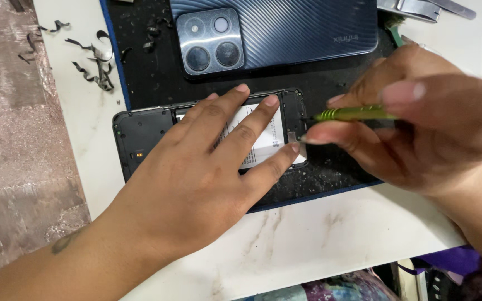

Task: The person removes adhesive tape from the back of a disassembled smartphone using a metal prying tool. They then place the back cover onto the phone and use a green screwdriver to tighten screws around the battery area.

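An opened black phone (140, 134) lies back-side up on a black work mat (152, 83), its white-labelled battery (263, 139) exposed. My left hand (207, 173) rests flat on it, fingers spread over the battery and pinning the phone down. My right hand (419, 128) holds a thin green screwdriver (352, 114) between thumb and fingers. Its tip points at the right end of the phone, near the frame's corner. The tip itself is hard to make out.
A ribbed blue phone back cover (285, 28) with a camera block lies on the mat behind the open phone. Black adhesive scraps (93, 61) litter the white marble table (308, 239) at the left. Metal tweezers (419, 8) lie at the far right. The table's front edge is close.
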